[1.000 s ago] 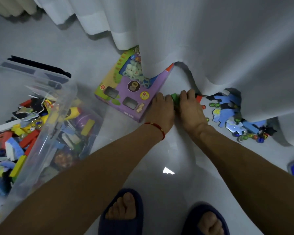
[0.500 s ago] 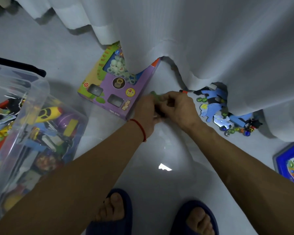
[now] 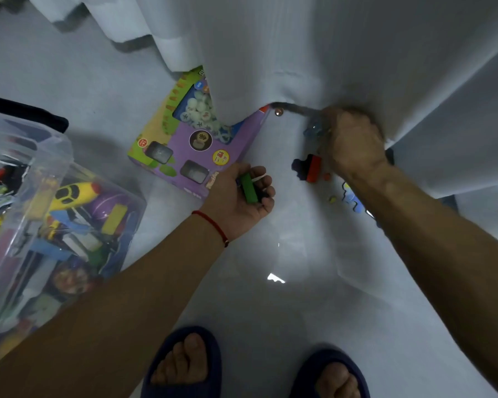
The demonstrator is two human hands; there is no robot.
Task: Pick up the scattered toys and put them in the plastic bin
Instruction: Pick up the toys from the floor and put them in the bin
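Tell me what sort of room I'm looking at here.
Most likely a room in a home, perhaps a bedroom or play area: a white curtain hangs to a pale glossy floor, toys lie scattered along its hem, and a clear plastic bin of toys stands alongside. The person wears slippers.

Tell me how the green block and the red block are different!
The green block lies in the left hand, whose fingers curl round it; the red block lies on the floor. The green block is clear of the curtain; the red block sits near the curtain's edge, beside the right hand. Both look like small, solid-coloured blocks.
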